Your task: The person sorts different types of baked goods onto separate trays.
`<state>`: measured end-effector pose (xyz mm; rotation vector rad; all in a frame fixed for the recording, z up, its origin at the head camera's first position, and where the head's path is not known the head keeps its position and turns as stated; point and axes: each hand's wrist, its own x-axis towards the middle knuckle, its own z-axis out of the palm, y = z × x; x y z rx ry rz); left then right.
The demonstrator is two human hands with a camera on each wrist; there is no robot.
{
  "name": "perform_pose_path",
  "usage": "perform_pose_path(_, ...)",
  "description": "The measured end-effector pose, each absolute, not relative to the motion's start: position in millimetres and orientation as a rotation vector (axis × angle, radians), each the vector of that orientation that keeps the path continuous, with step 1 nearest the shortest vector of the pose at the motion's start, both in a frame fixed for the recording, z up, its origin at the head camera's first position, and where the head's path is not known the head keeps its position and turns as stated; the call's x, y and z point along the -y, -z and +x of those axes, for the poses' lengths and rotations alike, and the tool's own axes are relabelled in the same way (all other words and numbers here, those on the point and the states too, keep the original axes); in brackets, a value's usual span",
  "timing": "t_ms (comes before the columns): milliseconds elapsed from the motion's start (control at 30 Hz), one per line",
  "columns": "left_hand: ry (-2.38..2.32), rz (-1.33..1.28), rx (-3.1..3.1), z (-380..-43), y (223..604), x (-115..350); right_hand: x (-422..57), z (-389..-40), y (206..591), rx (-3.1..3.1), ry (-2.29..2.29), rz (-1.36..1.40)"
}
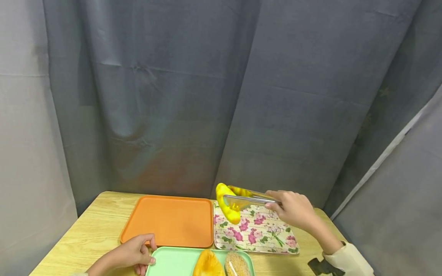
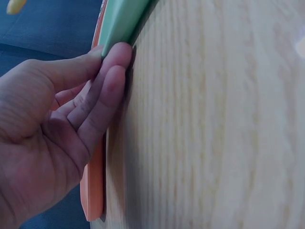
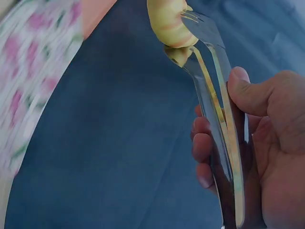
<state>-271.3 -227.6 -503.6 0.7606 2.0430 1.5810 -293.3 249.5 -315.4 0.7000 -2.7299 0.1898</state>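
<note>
Tongs at work above a counter (image 1: 86,226), lower half of the head view. The right hand (image 1: 293,209), right of centre, is curled round the metal tongs (image 1: 253,199), whose tips pinch a curved yellow piece (image 1: 226,207) (bread-like, though its material cannot be told) in the air, seen against the left part of the floral tray (image 1: 255,232). The left hand (image 1: 132,253), lower left, pinches the edge of the green tray (image 1: 172,264) between thumb and fingers. Likely faults, by judgement: the piece, gripped only at its middle by smooth blades, could swivel or slip out should the squeeze slacken; too hard a squeeze might dent it or make it shoot free; released too high, it could roll over a low rim; and a tug by the left hand might tilt the green tray and slide its load. Count: two hands; one pair of tongs; three trays, namely green, floral and the orange tray (image 1: 169,222) at centre left; three food-like pieces, namely the yellow one held aloft, and, at the bottom edge, one orange-yellow piece (image 1: 208,264) and one crumb-coated roll (image 1: 237,265) on the green tray.
</note>
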Motion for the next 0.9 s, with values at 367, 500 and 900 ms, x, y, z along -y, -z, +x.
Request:
perform_pose_path(367, -1.625, 0.729, -1.991, -267.9, 498.7, 226.2, -327.0, -325.6, 328.3, 2.749, 0.08, 0.516)
perform_pose_path(500, -1.625, 0.742, -1.997, -267.3, 498.2, 226.6, -345.0, -332.3, 335.5, 2.712, 0.168, 0.516)
perform_pose_path(900, -1.624, 0.738, -1.999, -266.4, 499.8, 226.7, -369.9, -354.4, 357.1, 2.68, 0.328, 0.484)
